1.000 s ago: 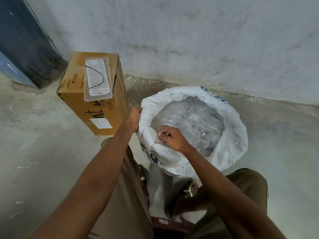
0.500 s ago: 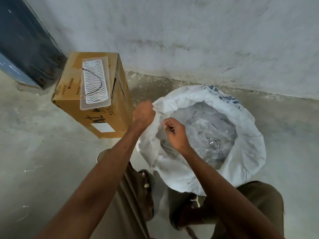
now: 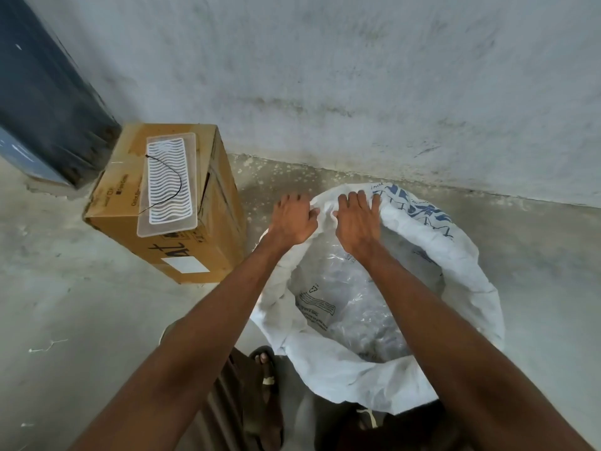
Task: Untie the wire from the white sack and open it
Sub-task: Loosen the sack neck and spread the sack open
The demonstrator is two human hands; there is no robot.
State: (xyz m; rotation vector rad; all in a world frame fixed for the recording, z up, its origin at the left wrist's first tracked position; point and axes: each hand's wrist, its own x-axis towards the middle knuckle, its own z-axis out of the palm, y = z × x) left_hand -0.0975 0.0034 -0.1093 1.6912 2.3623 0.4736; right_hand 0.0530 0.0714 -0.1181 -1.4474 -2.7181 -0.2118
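Observation:
The white sack (image 3: 461, 275) stands open on the floor in front of me, its rim rolled outward, with clear plastic bags (image 3: 344, 297) visible inside. Both hands sit side by side on the far left part of the rim. My left hand (image 3: 294, 219) grips the rolled edge from outside. My right hand (image 3: 356, 219) lies over the rim with its fingers curled on the fabric. A thin black wire (image 3: 172, 177) lies loose on a clear plastic lid (image 3: 167, 185) on top of the cardboard box, away from the sack.
A brown cardboard box (image 3: 182, 242) stands left of the sack. A grey wall (image 3: 357, 86) runs behind both, and a dark blue door frame (image 3: 42, 92) is at the far left. My feet in sandals (image 3: 266, 375) are below the sack on the concrete floor.
Both hands have moved from the near left rim up to the far left rim. The right hand came out of the sack's inside onto the rim. The sack mouth looks wider.

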